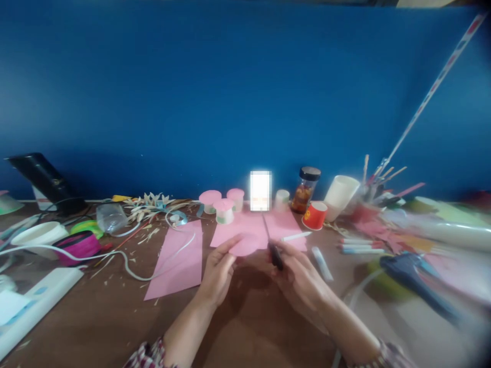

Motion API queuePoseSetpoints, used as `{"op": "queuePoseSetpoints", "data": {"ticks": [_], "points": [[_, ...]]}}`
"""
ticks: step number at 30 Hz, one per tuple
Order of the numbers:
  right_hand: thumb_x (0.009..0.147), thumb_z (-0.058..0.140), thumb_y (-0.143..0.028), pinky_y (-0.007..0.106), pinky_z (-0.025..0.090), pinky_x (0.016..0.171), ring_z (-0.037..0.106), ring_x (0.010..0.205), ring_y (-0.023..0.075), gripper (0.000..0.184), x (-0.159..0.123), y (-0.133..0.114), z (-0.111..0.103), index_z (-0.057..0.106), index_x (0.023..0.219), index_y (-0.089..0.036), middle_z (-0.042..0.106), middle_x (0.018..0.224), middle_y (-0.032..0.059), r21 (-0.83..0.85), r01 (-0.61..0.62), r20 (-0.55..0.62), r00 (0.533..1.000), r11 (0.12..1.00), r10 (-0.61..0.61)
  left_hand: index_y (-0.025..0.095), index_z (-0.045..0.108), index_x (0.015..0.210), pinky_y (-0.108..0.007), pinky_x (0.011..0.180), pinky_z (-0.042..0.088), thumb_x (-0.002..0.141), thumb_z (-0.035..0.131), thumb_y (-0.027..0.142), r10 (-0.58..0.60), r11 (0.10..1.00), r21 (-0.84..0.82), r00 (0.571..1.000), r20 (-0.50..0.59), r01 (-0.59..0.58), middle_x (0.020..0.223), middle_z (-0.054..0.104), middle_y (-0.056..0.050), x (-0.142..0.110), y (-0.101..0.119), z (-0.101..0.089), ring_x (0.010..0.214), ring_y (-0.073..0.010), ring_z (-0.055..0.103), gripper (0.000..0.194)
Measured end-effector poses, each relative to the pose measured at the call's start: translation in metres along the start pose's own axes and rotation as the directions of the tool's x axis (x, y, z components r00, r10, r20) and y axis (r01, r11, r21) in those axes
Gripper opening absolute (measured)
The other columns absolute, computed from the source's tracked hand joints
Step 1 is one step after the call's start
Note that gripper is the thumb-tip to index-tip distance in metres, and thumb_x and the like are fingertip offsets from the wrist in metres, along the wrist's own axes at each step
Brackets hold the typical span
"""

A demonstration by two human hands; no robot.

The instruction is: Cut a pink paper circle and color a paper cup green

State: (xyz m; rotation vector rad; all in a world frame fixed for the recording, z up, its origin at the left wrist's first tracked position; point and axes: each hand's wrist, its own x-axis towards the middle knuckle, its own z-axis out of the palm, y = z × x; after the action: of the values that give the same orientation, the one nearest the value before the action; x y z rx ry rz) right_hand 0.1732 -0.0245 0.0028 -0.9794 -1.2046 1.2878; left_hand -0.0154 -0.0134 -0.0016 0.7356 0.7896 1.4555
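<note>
A pink paper disc (245, 246) is pinched by its edge between the thumb and fingers of the left hand (219, 271), above the brown table (245, 332) and near the middle of the view. By the closed fingers of the right hand (298, 276) a dark-handled tool (275, 255) is gripped just beside the disc, its thin blade pointed away from the body. Beyond the hands, three small cups (224, 215) topped with pink paper are grouped left of a red cup (314, 216).
</note>
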Motion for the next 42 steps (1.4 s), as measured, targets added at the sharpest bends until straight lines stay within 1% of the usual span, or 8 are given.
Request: {"op": "queuePoseSetpoints", "data": {"ticks": [3, 9, 12, 18, 22, 28, 36, 42], "points": [[0.081, 0.065, -0.033, 0.029, 0.053, 0.067, 0.062, 0.081, 0.0180, 0.036, 0.008, -0.002, 0.003, 0.063, 0.116, -0.025, 0.067, 0.097, 0.0063, 0.101, -0.064, 0.059, 0.997, 0.993, 0.058, 0.018, 0.068, 0.111, -0.032, 0.080, 0.050, 0.078, 0.063, 0.033, -0.002, 0.999, -0.045, 0.998, 0.057, 0.004, 0.111, 0.069, -0.011, 0.000, -0.008, 0.000, 0.096, -0.0219, 0.064, 0.036], [0.064, 0.081, -0.029, 0.023, 0.047, 0.051, 0.055, 0.061, 0.0112, 0.043, 0.012, -0.006, 0.008, 0.065, 0.103, -0.020, 0.064, 0.079, 0.0015, 0.174, -0.107, 0.025, 0.994, 0.979, 0.105, 0.017, 0.071, 0.103, -0.028, 0.077, 0.048, 0.068, 0.076, 0.035, -0.045, 0.962, 0.262, 0.993, -0.107, 0.072, 0.093, 0.072, -0.006, 0.009, -0.033, -0.006, 0.086, -0.0184, 0.063, 0.039], [0.067, 0.080, -0.035, 0.020, 0.043, 0.045, 0.056, 0.061, 0.0128, 0.045, 0.009, -0.008, 0.009, 0.063, 0.105, -0.019, 0.063, 0.074, 0.0013, 0.140, -0.125, -0.015, 0.992, 0.982, 0.128, 0.015, 0.071, 0.101, -0.026, 0.073, 0.049, 0.064, 0.079, 0.033, -0.060, 0.977, 0.192, 0.985, -0.160, 0.091, 0.091, 0.071, -0.006, 0.008, -0.032, -0.004, 0.082, -0.0162, 0.062, 0.042], [0.070, 0.076, -0.043, 0.023, 0.046, 0.050, 0.058, 0.061, 0.0143, 0.049, 0.010, -0.002, 0.007, 0.054, 0.110, -0.023, 0.064, 0.075, 0.0009, 0.106, -0.139, -0.095, 0.984, 0.985, 0.149, 0.021, 0.045, 0.135, -0.024, 0.074, 0.048, 0.067, 0.078, 0.024, -0.108, 0.992, 0.052, 0.991, -0.075, 0.112, 0.088, 0.069, -0.003, -0.006, -0.015, 0.006, 0.079, -0.0126, 0.063, 0.076], [0.061, 0.083, -0.034, 0.022, 0.043, 0.051, 0.053, 0.056, 0.0112, 0.054, 0.014, 0.005, 0.003, 0.058, 0.107, -0.022, 0.059, 0.064, -0.0040, 0.104, -0.113, -0.107, 0.986, 0.988, 0.124, 0.017, 0.053, 0.126, -0.023, 0.074, 0.048, 0.068, 0.077, 0.023, -0.197, 0.980, 0.012, 0.980, -0.008, 0.197, 0.091, 0.070, -0.006, -0.011, -0.015, 0.007, 0.079, -0.0123, 0.063, 0.063], [0.063, 0.081, -0.039, 0.022, 0.041, 0.047, 0.054, 0.054, 0.0124, 0.054, 0.012, 0.004, 0.005, 0.059, 0.107, -0.020, 0.061, 0.063, -0.0028, 0.115, -0.133, -0.136, 0.980, 0.984, 0.149, 0.013, 0.065, 0.107, -0.026, 0.074, 0.049, 0.070, 0.076, 0.028, -0.156, 0.985, 0.081, 0.987, 0.044, 0.152, 0.095, 0.071, -0.010, -0.009, -0.016, 0.005, 0.082, -0.0164, 0.064, 0.041], [0.055, 0.085, -0.033, 0.026, 0.046, 0.057, 0.059, 0.061, 0.0151, 0.050, 0.012, 0.000, 0.009, 0.060, 0.096, -0.018, 0.064, 0.065, -0.0010, -0.071, -0.085, -0.102, 0.992, 0.994, 0.078, 0.013, 0.067, 0.098, -0.029, 0.072, 0.051, 0.065, 0.078, 0.031, -0.179, 0.952, 0.248, 0.984, -0.020, 0.179, 0.089, 0.073, -0.010, -0.011, -0.023, 0.002, 0.080, -0.0206, 0.066, 0.040], [0.059, 0.082, -0.035, 0.024, 0.044, 0.053, 0.056, 0.054, 0.0129, 0.049, 0.012, -0.001, 0.008, 0.058, 0.098, -0.018, 0.061, 0.059, -0.0034, -0.051, -0.110, -0.143, 0.985, 0.993, 0.102, 0.013, 0.067, 0.103, -0.031, 0.075, 0.051, 0.068, 0.076, 0.033, -0.178, 0.949, 0.262, 0.984, -0.022, 0.177, 0.098, 0.071, -0.012, -0.013, -0.022, 0.004, 0.088, -0.0223, 0.065, 0.041]]}}
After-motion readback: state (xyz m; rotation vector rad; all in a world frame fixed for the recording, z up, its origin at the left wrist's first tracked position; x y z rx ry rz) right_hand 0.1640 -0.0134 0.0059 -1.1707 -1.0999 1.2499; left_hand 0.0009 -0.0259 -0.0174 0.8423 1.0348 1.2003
